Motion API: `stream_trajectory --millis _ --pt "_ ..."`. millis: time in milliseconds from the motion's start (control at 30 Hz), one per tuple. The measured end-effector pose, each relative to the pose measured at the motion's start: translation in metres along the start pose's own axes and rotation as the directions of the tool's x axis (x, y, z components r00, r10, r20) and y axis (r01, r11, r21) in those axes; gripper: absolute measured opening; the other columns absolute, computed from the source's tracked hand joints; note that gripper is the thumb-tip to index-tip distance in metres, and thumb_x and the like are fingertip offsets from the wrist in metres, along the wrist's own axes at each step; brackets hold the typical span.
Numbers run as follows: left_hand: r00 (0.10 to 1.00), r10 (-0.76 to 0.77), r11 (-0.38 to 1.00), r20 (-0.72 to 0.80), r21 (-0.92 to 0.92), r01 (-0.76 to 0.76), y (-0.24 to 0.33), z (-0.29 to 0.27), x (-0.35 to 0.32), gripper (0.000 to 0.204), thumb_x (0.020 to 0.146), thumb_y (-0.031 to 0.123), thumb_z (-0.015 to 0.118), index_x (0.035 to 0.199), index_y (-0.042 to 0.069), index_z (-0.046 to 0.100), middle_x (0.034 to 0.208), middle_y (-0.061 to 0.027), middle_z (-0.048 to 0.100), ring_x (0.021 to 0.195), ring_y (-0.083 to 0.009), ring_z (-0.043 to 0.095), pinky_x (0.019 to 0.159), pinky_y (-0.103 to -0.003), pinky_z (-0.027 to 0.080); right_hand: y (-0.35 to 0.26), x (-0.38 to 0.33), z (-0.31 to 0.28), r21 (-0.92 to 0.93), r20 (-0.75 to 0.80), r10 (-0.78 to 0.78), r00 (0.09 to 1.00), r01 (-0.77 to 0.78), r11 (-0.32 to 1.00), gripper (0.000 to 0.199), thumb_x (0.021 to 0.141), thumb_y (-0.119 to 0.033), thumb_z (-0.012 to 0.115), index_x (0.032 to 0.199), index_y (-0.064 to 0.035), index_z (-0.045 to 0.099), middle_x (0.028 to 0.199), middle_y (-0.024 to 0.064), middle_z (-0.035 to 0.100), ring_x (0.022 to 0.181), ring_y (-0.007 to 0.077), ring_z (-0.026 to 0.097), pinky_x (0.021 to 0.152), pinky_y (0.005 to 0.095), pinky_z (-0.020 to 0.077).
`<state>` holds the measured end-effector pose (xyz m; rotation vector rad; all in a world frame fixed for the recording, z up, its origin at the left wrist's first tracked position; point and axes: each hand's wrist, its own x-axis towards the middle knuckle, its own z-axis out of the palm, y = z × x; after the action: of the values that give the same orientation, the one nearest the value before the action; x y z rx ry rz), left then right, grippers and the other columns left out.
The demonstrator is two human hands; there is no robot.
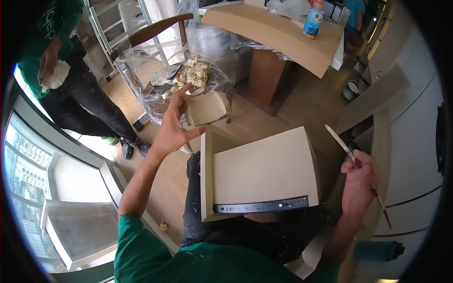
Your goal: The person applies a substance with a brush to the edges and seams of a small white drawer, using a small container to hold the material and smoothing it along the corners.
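Observation:
A cream-painted drawer (264, 165) rests tilted across my lap, with a metal slide rail (262, 205) along its lower side. Above the drawer's far left corner, my left hand (173, 125) has its thumb and fingers spread. It is beside a shallow container of cream paint (206, 107); whether the fingers touch that container I cannot tell. On the right, clear of the drawer, my right hand (361, 181) is closed around a thin paintbrush (340, 141). Its whitish end points up and left, while its dark red handle sticks out below the hand.
Crumpled masking strips (193, 73) lie on a plastic-wrapped chair (160, 111). A person (71, 80) stands at left holding a white cloth (55, 76), near a ladder (106, 28). A bottle (313, 21) stands on the cardboard-covered table (264, 26). A paint bucket (350, 90) is at right.

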<state>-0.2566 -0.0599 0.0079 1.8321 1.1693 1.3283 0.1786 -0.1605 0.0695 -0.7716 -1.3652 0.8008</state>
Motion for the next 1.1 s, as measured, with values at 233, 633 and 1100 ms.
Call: stream_trajectory --millis 233,633,1100 --pt "0.988 0.07 0.996 0.135 -0.069 -0.061 0.068 0.034 -0.025 0.115 0.069 0.002 0.089 0.163 0.005 0.023 0.137 -0.0167 0.056 0.134 -0.0288 0.055 0.118 -0.041 0.037 -0.008 0.067 0.071 -0.107 0.388 0.148 0.909 -0.115 0.988 0.022 0.093 -0.007 0.073 0.11 0.0069 0.074 0.097 0.0114 0.076 0.085 0.0115 0.07 0.077 0.0246 0.0546" --pt "0.973 0.102 0.993 0.209 0.029 -0.11 0.096 0.042 -0.043 0.115 0.07 0.014 0.091 0.163 0.005 0.023 0.135 -0.0194 0.058 0.13 -0.036 0.058 0.113 -0.045 0.045 -0.018 0.092 0.102 -0.416 0.586 0.294 0.755 -0.031 0.909 0.012 0.088 -0.008 0.074 0.095 0.0022 0.078 0.077 0.0017 0.072 0.069 0.0033 0.058 0.061 0.0225 0.045" --pt "0.985 0.103 0.994 0.136 -0.048 -0.097 0.09 0.02 -0.052 0.117 0.067 0.011 0.092 0.163 0.006 0.025 0.135 -0.0193 0.06 0.129 -0.0315 0.06 0.114 -0.043 0.044 -0.023 0.105 0.097 -0.315 0.667 0.213 0.713 0.011 0.949 0.012 0.087 -0.005 0.074 0.097 0.0012 0.079 0.086 0.0062 0.075 0.078 0.009 0.066 0.071 0.0243 0.0499"
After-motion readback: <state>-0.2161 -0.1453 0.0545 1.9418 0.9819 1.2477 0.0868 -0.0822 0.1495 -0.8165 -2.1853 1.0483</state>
